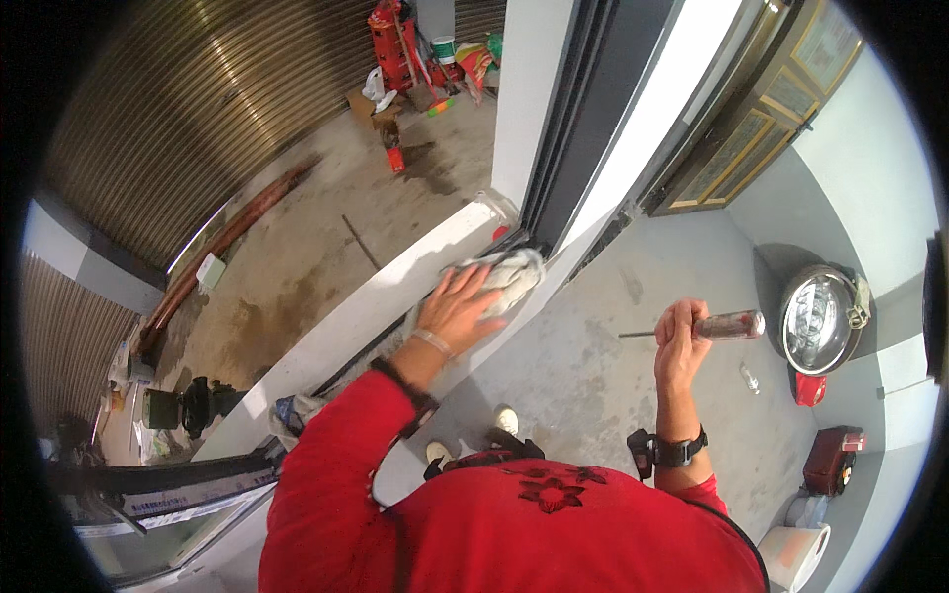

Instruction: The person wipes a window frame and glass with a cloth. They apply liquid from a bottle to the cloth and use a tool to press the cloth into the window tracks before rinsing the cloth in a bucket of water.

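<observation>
My left hand lies over a crumpled whitish cloth on the window sill, at the foot of the dark window frame. Its fingers are stretched across the cloth and slightly blurred. To the right, away from the sill, my right hand is closed around a screwdriver. The worn, clear-reddish handle points right, and the thin metal shaft sticks out to the left. A small red object sits by the corner of the sill, just beyond the cloth.
A window sash stands at lower left, with another bunched cloth near it on the sill. Along the right wall are a round shiny metal vessel, a dark red box and a white roll. A panelled door stands behind.
</observation>
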The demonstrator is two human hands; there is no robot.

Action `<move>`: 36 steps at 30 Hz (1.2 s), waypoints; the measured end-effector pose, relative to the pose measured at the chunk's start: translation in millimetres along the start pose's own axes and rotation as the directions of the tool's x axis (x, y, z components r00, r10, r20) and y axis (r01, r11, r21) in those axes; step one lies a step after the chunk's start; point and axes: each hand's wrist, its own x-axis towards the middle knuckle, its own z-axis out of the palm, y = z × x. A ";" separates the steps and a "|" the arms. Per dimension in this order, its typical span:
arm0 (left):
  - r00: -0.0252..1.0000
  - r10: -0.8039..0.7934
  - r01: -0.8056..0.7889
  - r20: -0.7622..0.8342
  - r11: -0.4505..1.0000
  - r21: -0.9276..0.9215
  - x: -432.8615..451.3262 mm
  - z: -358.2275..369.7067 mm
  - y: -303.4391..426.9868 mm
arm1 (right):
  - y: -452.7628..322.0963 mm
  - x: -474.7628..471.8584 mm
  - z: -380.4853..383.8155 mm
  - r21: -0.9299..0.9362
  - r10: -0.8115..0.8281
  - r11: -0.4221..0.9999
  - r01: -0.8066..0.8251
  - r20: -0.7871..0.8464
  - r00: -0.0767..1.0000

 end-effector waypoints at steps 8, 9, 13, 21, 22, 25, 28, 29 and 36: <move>0.992 -0.118 0.116 0.033 0.991 0.067 -179.5 -81.5 -9.2 | 14.5 -1.1 43.5 0.052 0.026 0.998 -0.031 0.089 0.996; 0.991 -0.134 0.131 0.031 0.989 0.072 -195.2 -87.8 -6.6 | 17.4 -2.3 50.7 0.071 0.039 0.996 -0.046 0.095 0.995; 0.965 -0.260 0.253 0.017 0.949 0.188 -240.2 -112.4 1.5 | 17.3 -5.4 72.7 0.072 -0.010 0.997 -0.004 0.191 0.982; 0.627 -0.667 0.461 -0.403 0.734 -0.499 -203.1 -105.2 -9.7 | 12.1 -5.2 72.1 0.088 -0.033 0.996 0.016 0.199 0.979; 0.654 -0.607 0.378 -0.452 0.780 -0.499 -181.6 -105.2 -10.3 | 11.2 -4.2 67.9 0.086 -0.020 0.996 0.004 0.183 0.983; 0.746 -0.397 0.221 -0.535 0.905 -0.363 -109.2 -88.8 -5.3 | 6.3 -1.9 59.2 0.053 -0.018 0.999 0.011 0.135 0.991; 0.754 -0.309 0.117 -0.580 0.932 -0.344 -44.6 -56.3 1.3 | 1.1 -5.1 46.4 0.002 -0.017 1.000 0.017 0.104 0.994; 0.783 -0.204 0.072 -0.588 0.968 -0.240 -25.4 -44.9 -0.5 | -1.3 -6.7 41.2 -0.022 -0.002 1.000 0.005 0.095 0.996; 0.944 -0.080 0.097 -0.320 0.994 0.039 36.0 6.9 -1.5 | -6.2 -12.0 -9.7 -0.144 -0.032 0.989 0.035 0.020 0.999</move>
